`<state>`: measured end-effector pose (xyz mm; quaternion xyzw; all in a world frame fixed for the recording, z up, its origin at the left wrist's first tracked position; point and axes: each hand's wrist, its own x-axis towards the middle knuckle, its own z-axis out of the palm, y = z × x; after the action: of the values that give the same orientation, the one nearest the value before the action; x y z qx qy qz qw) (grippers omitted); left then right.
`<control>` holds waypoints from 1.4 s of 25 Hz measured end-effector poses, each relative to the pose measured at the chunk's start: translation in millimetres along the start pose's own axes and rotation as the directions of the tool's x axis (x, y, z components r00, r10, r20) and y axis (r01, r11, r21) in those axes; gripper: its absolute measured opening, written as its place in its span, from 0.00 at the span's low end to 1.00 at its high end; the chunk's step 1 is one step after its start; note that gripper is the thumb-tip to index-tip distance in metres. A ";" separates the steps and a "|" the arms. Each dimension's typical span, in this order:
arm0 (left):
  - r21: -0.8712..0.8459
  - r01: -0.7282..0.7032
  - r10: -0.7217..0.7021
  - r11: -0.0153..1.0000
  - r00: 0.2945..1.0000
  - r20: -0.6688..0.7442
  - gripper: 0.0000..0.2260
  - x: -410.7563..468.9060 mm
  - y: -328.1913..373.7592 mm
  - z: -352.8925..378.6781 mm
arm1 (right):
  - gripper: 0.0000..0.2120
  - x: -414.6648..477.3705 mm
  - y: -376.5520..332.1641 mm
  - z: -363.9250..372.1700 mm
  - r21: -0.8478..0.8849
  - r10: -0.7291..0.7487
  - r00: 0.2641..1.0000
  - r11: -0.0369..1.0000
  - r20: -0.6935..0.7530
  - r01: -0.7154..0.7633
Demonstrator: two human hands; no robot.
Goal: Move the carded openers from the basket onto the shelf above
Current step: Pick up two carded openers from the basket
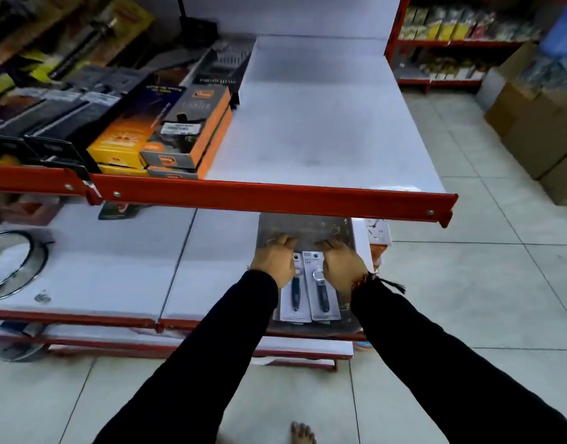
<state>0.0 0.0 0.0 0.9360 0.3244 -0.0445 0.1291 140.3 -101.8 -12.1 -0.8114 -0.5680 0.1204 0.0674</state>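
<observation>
- Head view, lower white shelf [122,277], right end: shallow grey translucent plastic basket [308,230], its far part tucked under the red front rail of the upper shelf.
- In the basket, near side: two white carded openers with dark handles, lying flat side by side, the left carded opener [295,298] partly covered by a hand, the right carded opener [320,288] showing a metal ring head.
- Left hand [275,262], black sleeve: palm down over the basket, fingers curled at the cards' far ends; whether they grip a card cannot be told.
- Right hand [343,262], black sleeve, red-and-black thread band at the wrist: palm down beside the right card, fingers bent on the basket's contents; grip cannot be told.
- Upper white shelf board with red metal rail [324,133]: right part bare; left part stacked with orange-and-grey boxed lighters [192,129] and black cartons.
- Lower shelf, left edge: round steel-rimmed lid [16,267].
- Floor, right: brown cardboard boxes [538,133] on pale tiles.
</observation>
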 end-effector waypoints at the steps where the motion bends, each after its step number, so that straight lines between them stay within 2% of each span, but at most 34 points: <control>1: 0.000 0.021 -0.021 1.000 0.997 0.072 0.25 11.8 -0.9 3.8 | 0.30 10.3 1.9 3.4 -0.005 0.008 0.998 1.000 0.056 -0.008; 4: 0.019 0.047 -0.049 0.999 0.982 0.185 0.22 37.2 -2.5 14.5 | 0.31 31.0 6.6 13.6 -0.020 0.057 0.983 0.998 0.177 -0.054; 6: 0.032 0.037 -0.043 0.999 0.976 0.214 0.21 46.1 -2.5 23.4 | 0.30 38.0 11.4 21.8 -0.059 0.048 0.977 0.998 0.207 -0.037; 12: 0.056 0.041 -0.050 0.998 0.986 0.158 0.17 48.2 -1.6 31.3 | 0.23 36.3 16.2 23.5 -0.052 0.051 0.983 0.998 0.179 -0.042; 16: 0.061 0.047 -0.051 0.997 0.997 0.061 0.13 43.8 2.5 16.1 | 0.22 32.4 17.6 10.9 0.051 0.048 0.993 0.997 0.103 -0.053; 19: 0.077 0.074 -0.074 0.994 0.997 -0.004 0.12 32.6 5.1 0.8 | 0.22 22.3 18.3 -4.6 0.046 0.036 0.997 0.998 0.064 -0.039; 24: -0.092 0.102 -0.103 0.990 0.995 -0.006 0.14 -6.9 6.3 -29.2 | 0.24 -10.6 4.5 -31.8 -0.010 0.015 0.999 1.000 0.030 -0.015; 28: -0.104 0.061 -0.073 0.993 0.990 -0.121 0.14 -41.9 8.2 -61.3 | 0.27 -39.6 -21.7 -56.9 -0.053 0.057 0.991 0.997 -0.118 -0.064; 35: -0.176 0.015 -0.075 0.984 0.937 -0.340 0.13 -119.8 16.3 -120.5 | 0.24 -100.9 -66.3 -113.7 -0.129 -0.070 0.947 0.991 -0.313 0.031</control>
<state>-84.1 -51.1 139.5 0.9070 0.3662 0.1453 0.1489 78.4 -170.4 125.5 -0.8079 -0.5767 -0.0483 0.1108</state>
